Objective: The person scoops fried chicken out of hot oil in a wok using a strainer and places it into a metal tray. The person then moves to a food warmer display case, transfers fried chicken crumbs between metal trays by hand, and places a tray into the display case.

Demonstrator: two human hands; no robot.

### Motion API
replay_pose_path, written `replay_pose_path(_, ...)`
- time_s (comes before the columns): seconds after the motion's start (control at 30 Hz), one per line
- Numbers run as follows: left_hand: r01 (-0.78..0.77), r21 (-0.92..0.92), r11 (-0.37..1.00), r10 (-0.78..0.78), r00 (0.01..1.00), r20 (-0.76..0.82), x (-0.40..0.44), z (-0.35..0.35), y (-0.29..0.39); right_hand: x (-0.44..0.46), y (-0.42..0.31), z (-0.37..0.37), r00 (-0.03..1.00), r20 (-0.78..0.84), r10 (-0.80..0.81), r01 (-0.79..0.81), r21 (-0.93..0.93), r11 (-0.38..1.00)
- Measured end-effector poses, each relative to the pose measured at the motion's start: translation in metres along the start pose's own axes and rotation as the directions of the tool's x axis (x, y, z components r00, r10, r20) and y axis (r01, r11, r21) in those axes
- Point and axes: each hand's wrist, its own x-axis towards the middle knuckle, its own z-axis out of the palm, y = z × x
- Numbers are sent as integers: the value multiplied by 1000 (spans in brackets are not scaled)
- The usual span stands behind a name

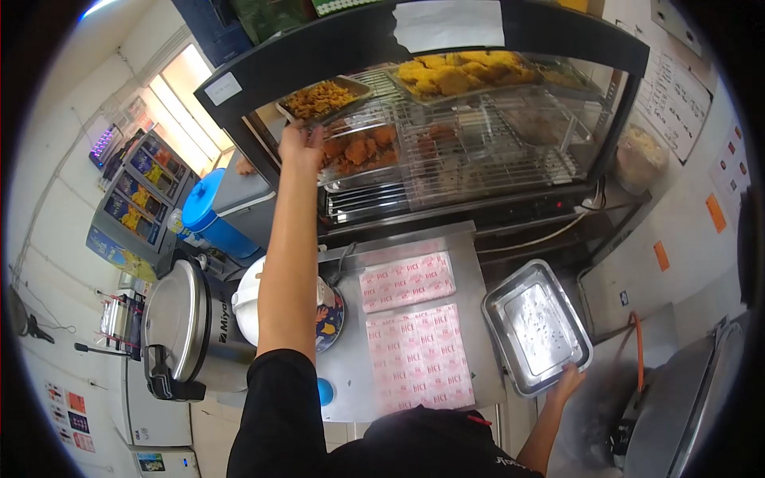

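My left hand point(301, 145) reaches up to the left side of a heated display case point(446, 209). Its fingers are bent at the edge of what looks like a clear sliding glass door; the exact contact is hard to see. Just above it sits a tray of small fried pieces point(323, 99), and to its right lies fried chicken point(362, 150) on a rack. Low on the right, my right hand point(567, 382) grips the near rim of a rectangular metal tray point(538, 328). The tray is tilted and holds only small crumbs or drops.
Printed wrapping paper point(418, 354) lies in two stacks on the steel counter point(351, 374). A large Miyako cooker point(179, 319) and a blue lidded container point(209, 203) stand left. More yellow fried food point(466, 73) fills the case's upper tray. An orange hose point(640, 350) hangs right.
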Motion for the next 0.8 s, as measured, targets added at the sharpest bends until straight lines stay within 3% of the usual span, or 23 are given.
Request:
replay_pose_path(0.03,27,-17,1000,-28,997,-70,2,2,0,0,-1,3,999,28,23,-23,25,999)
replay_pose_path(0.07,-45,35,998,45,999,14,22,-6,-8,-1,-3,3,997,55,47,-49,43,998)
replay_pose_path(0.17,-182,171,968,186,983,-6,13,-5,-18,-4,-17,9,990,94,103,-107,41,993)
replay_pose_path(0.3,-162,260,952,179,983,-42,25,-7,-6,-2,-15,18,991,105,85,-94,86,992)
replay_pose_path(0.33,-200,175,964,222,968,-119,28,-4,-6,0,-13,20,991,111,79,-90,95,991)
replay_pose_path(0.43,-118,234,965,140,987,-80,29,4,1,7,-3,23,993,109,55,-61,53,997)
replay_pose_path(0.57,-173,164,971,201,964,-173,30,16,-14,2,-13,34,985,156,79,-96,104,990)
replay_pose_path(0.8,-218,190,957,243,963,-117,21,29,-14,17,0,31,986,158,59,-68,52,996)
